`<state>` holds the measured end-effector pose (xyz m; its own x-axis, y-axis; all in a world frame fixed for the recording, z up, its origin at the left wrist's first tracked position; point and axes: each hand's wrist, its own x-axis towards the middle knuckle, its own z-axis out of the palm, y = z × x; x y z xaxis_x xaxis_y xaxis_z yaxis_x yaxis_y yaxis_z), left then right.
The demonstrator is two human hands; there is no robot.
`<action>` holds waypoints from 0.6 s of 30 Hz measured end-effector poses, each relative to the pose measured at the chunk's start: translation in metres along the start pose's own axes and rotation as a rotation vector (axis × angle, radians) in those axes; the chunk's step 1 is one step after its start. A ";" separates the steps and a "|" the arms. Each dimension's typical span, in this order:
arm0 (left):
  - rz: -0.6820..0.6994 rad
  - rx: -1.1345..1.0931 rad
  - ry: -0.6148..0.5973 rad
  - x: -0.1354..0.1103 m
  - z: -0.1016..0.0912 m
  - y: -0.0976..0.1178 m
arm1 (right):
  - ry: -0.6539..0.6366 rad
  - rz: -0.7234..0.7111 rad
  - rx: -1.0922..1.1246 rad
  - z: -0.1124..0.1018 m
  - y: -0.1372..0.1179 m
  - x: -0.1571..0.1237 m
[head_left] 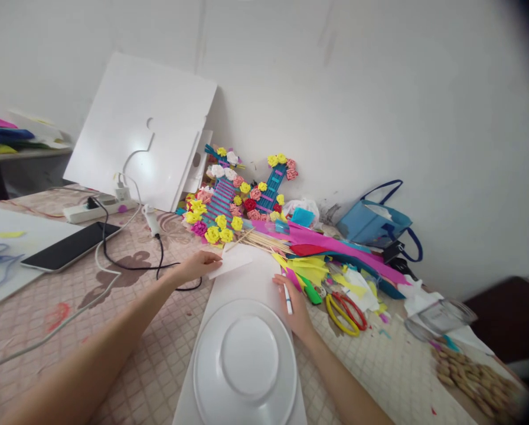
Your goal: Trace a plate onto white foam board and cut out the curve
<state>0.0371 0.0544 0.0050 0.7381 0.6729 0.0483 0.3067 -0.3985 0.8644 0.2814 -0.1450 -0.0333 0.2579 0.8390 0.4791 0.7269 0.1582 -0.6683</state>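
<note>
Your left hand (200, 265) has its fingers (212, 257) nearly together, pinching the left end of a white card (233, 263); the pads under it are hidden. Your right hand (296, 304) has its fingers loosely curled, keeping a white pen (287, 297) against the hand; you cannot tell which fingers press on it, nor which end is the tip.

The card lies over the far part of a white board (258, 274), its long axis running from your left fingers rightward and slightly away from you. The pen's long axis points away from you, leaning a little left at the far end. Nearer you than both sets of fingers, an upturned plate (249, 354) covers much of the board and is cut off below. Thin sticks (268, 242) lie just beyond the card, and scissors (346, 313) rest on the counter (158, 360), right of your right fingers.
</note>
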 end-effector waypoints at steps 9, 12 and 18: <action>-0.017 0.182 0.093 0.001 -0.016 -0.011 | -0.027 -0.023 -0.020 -0.001 0.003 -0.001; -0.052 0.273 0.101 -0.001 -0.025 -0.012 | -0.038 -0.027 -0.035 -0.001 0.003 -0.001; -0.184 0.489 0.147 -0.011 -0.038 -0.004 | -0.029 -0.013 -0.072 0.000 0.004 -0.002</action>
<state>0.0048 0.0728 0.0201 0.5649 0.8249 0.0175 0.6927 -0.4857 0.5332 0.2837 -0.1456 -0.0368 0.2306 0.8520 0.4701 0.7740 0.1322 -0.6193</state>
